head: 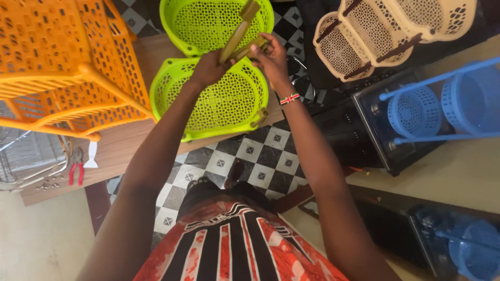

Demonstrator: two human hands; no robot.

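Both my hands reach forward over a lime-green perforated plastic basket (219,106) that rests on a wooden table edge (122,145). My left hand (208,67) and my right hand (271,54) together grip an olive-brown plastic handle piece (240,34) that stands tilted above the basket. A second lime-green basket (208,23) lies just beyond it. A striped bead bracelet (289,98) sits on my right wrist.
An orange tiered basket rack (62,57) stands at the left. Red pliers (76,171) and small screws lie on the table near a wire rack (21,161). Beige baskets (385,31) and blue baskets (442,104) rest on black ovens at the right. Below is a checkered floor (250,156).
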